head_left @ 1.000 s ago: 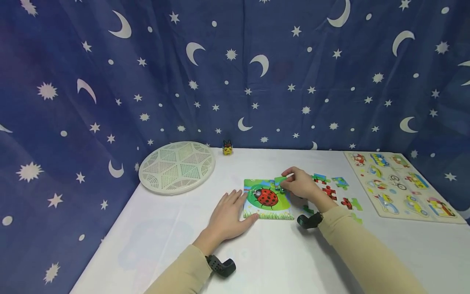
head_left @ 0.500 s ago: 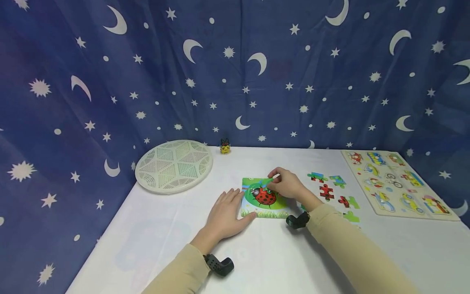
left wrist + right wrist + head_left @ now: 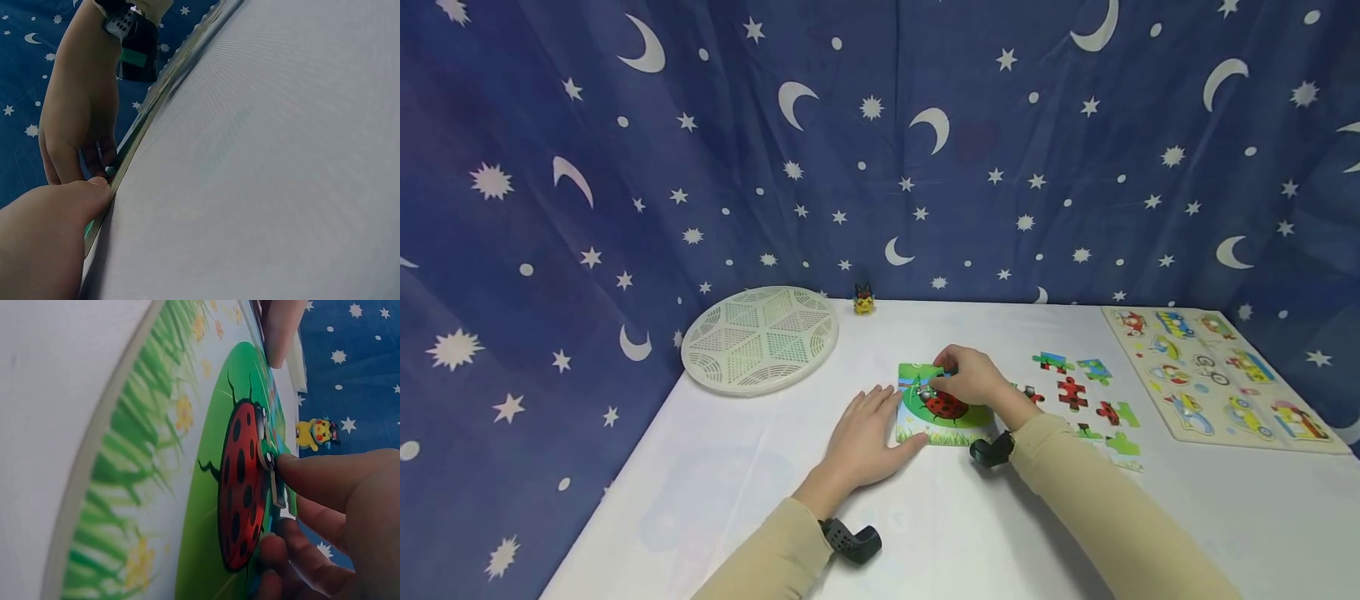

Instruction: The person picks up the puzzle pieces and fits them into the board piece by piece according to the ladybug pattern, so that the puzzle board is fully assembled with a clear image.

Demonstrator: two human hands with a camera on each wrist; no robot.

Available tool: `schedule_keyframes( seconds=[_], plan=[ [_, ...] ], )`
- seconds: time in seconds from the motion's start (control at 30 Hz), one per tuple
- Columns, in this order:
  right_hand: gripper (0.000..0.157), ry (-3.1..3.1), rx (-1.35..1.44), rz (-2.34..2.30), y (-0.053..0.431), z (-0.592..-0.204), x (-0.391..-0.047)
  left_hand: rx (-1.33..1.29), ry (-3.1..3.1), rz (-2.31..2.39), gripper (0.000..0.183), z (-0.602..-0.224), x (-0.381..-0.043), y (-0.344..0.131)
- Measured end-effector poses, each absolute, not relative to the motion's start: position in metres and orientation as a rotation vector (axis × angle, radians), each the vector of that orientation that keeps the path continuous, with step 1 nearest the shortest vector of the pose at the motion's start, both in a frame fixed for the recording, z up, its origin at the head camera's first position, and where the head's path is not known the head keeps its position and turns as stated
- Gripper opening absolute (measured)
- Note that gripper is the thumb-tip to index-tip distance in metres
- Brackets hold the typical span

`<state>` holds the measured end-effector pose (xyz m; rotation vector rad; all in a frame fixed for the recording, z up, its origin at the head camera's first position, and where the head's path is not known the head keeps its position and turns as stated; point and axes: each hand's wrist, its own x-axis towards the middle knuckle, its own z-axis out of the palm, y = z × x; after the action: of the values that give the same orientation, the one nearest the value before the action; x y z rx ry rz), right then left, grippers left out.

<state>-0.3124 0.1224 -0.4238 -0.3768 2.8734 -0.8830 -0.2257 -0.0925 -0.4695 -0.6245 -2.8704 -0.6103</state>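
Note:
A square ladybug puzzle board [image 3: 955,435] lies on the white table, its grass strip toward me. My left hand [image 3: 861,446] rests at the board's left side with fingers extended, the thumb on its near left corner. My right hand [image 3: 973,379] is over the board's upper part and pinches a small puzzle piece [image 3: 277,490] between thumb and fingers. In the right wrist view the piece sits tilted close over the ladybug's head [image 3: 261,422]. The right hand hides the board's upper right part in the head view.
Several loose puzzle pieces [image 3: 1071,394] lie right of the board. A wooden board with vehicle pictures [image 3: 1202,400] is at the far right. At the back left is a round perforated tray [image 3: 760,340], with a small yellow figure [image 3: 863,302] beside it.
My right hand has moved left across the board with the puzzle piece, from the upper right toward the upper left. The left hand has stayed at the board's left side.

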Motion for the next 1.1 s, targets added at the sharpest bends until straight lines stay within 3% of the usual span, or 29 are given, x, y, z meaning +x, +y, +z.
schedule_keyframes(
  seconds=[0.33,0.9,1.1],
  plan=[
    [0.035,2.899,-0.388,-0.885,0.115,-0.429,-0.311,-0.642,-2.872,-0.599,0.084,-0.471,-0.225,-0.089],
    [0.057,2.909,-0.271,-0.867,0.109,-0.433,-0.313,-0.619,-2.906,-0.578,0.085,-0.472,-0.227,-0.095],
    [0.056,2.971,-0.268,-0.852,0.108,-0.435,-0.314,-0.617,-2.894,-0.588,0.086,-0.472,-0.228,-0.094]
  ],
)
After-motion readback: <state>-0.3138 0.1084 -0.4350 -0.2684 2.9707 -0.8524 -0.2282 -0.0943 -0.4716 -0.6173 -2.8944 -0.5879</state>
